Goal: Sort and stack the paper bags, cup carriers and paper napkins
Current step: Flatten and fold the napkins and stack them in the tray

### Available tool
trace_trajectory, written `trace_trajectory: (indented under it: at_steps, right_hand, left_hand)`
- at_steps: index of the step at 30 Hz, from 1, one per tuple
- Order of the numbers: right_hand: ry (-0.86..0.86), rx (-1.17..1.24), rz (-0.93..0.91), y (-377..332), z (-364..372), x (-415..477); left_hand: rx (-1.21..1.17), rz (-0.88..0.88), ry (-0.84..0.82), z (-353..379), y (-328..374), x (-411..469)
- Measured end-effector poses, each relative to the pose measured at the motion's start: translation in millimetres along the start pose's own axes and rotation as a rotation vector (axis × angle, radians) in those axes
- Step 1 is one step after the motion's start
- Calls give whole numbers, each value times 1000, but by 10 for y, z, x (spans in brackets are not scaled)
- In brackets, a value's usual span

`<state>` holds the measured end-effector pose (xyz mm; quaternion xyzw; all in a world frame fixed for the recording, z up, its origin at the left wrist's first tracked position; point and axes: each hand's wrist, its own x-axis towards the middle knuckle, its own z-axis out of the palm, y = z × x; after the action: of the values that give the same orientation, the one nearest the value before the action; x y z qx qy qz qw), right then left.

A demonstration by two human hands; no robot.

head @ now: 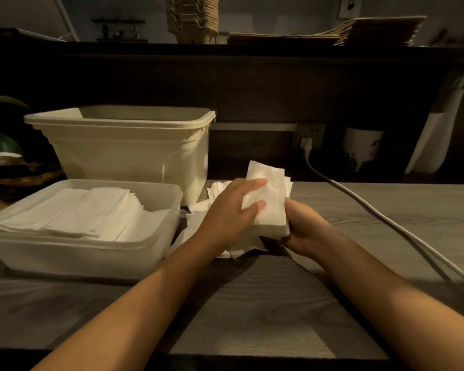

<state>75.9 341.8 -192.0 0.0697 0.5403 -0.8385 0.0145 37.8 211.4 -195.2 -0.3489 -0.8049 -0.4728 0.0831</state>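
Far left: wicker basket, contents too dark to tell.
Shallow white plastic tray on grey wood-grain table, holding flat rows of folded napkins.
Just behind it: taller cream plastic bin, inside hidden.
Centre: loose napkins scattered on table, right of tray.
Above these, left hand lies on the napkin bundle, fingers nearly straight, pressing the top sheet.
Right hand grips the bundle's lower right edge, fingers curled round it. Bundle is held tilted, off the table.
Right: white cable runs from wall socket across table.
Upper shelf: cup carriers stacked, paper bags in a flat pile to their right.
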Motion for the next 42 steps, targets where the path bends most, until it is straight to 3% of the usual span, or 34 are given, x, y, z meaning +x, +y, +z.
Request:
trace_trajectory:
  at_steps: [8,14,17,20,22,25,28,36,42]
  right_hand:
    - [-92,93,51,-4,-73,26]
    - [-121,29,-15,-25,-35,-12]
    - [-5,-27,-66,-6,-20,-1]
    - [225,22,-78,-64,-110,44]
    - [337,84,-105,-135,-198,61]
    - [426,114,-120,-176,-289,81]
    - [442,108,-105,-166,-309,89]
    - [401,90,-78,-149,-287,85]
    - [391,-38,-75,-156,-248,84]
  left_hand:
    - [225,6,-51,-4,-9,-4]
    - [312,33,-55,-8,-9,0]
    - [280,42,-18,-40,-1,-5]
    - [281,-32,245,-178,-59,40]
    - [410,-96,295,-251,-132,67]
    - [667,-200,2,-230,-213,45]
    - [742,-340,-238,-179,-257,12]
    - [596,-319,-146,-186,-198,42]
    - [-25,-179,18,-238,-63,59]
